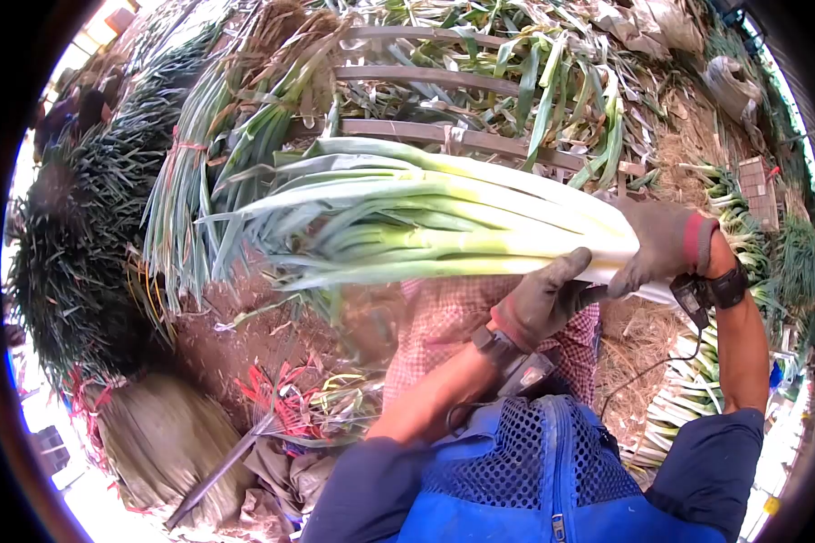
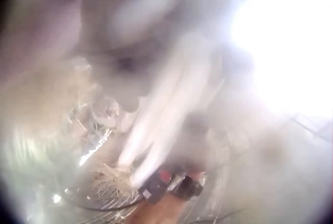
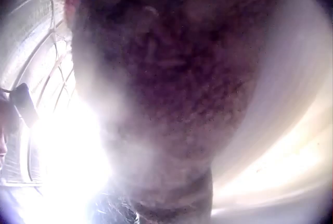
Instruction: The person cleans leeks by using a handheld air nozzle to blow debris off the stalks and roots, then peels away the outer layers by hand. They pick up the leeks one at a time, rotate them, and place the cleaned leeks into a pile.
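Head view shows a bundle of leeks point(image 1: 426, 217) held in front of the person, green leaves toward the left and white stalks toward the right. The gloved right hand point(image 1: 666, 240) has its fingers wrapped round the white end; the gloved left hand point(image 1: 539, 303) grips the near side just beside it, some fingers hidden. Slats point(image 1: 426, 77) lie beyond, at the far side, among loose leaves; a sack point(image 1: 163, 439) sits near left.
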`<action>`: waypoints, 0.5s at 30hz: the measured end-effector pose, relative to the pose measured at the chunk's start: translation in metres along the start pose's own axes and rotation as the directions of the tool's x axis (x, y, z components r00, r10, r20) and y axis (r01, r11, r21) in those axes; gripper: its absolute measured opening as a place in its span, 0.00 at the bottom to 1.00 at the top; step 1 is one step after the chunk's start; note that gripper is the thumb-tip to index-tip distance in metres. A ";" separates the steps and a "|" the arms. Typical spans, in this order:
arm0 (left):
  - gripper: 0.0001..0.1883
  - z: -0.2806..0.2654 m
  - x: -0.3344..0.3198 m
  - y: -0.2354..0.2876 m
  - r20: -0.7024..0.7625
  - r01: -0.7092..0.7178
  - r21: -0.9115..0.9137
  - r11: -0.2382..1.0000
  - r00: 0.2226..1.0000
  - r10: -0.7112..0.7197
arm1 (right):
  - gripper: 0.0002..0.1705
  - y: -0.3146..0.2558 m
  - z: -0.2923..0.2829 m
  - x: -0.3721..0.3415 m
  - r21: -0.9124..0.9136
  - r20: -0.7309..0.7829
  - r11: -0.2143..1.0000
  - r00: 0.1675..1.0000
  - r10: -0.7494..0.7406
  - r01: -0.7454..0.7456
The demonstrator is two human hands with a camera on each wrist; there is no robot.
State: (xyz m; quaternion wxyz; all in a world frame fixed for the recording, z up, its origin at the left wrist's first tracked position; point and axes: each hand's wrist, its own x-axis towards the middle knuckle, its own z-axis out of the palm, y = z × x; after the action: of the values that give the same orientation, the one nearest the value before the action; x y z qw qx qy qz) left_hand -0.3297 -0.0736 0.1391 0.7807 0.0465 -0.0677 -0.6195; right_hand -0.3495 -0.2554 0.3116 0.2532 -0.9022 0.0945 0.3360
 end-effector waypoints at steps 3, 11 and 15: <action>0.37 0.003 -0.001 -0.001 -0.014 0.021 -0.046 0.999 1.000 -0.022 | 0.64 0.002 -0.011 -0.012 -0.214 -0.021 0.972 0.996 0.089 -0.091; 0.50 -0.067 -0.038 0.022 -0.328 0.267 -0.035 0.963 0.907 -0.263 | 0.32 0.044 0.046 0.020 -0.129 -0.163 0.983 0.975 -0.153 0.132; 0.58 -0.034 -0.010 0.012 0.077 0.161 -0.075 0.984 0.985 -0.155 | 0.25 0.067 0.070 0.100 0.077 -0.131 0.978 0.975 -0.182 0.193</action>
State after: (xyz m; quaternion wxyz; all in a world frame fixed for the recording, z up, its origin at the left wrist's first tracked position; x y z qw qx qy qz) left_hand -0.3145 -0.0614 0.1074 0.7275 -0.0018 -0.0662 -0.6829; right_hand -0.3353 -0.2760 0.1747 0.3176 -0.9139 0.0391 0.2498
